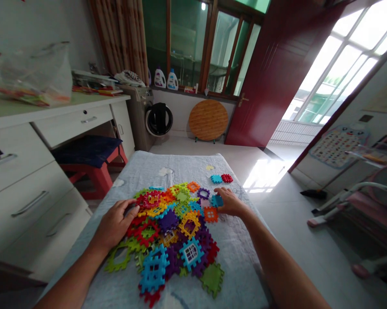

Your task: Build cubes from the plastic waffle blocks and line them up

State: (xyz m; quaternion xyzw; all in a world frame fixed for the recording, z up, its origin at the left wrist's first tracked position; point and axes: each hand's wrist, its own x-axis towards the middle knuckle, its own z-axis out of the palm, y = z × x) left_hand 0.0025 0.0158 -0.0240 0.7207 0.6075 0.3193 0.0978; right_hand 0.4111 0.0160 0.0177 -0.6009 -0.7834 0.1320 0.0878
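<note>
A heap of colourful plastic interlocking building tiles, with toothed edges, lies on a cloth-covered table (193,162). My left hand (115,221) rests at the heap's left edge, thumb and fingers apart, touching near the red tiles (150,199). At the heap's right side my right hand (232,202) has its fingers on a blue tile (216,201). Just below that lies an orange window tile (210,214). Beyond my right hand, a light-blue tile (216,179) and a red tile (227,178) sit side by side, apart from the heap. Closest to me are a blue window tile (154,268) and a green tile (213,279).
On the left stands a white desk (56,124) bearing a clear plastic bag (35,75). A red stool (97,169) with a dark cushion is beside it. A washing machine (137,116), a round wooden tabletop (208,120) and a pink chair (370,210) stand farther off.
</note>
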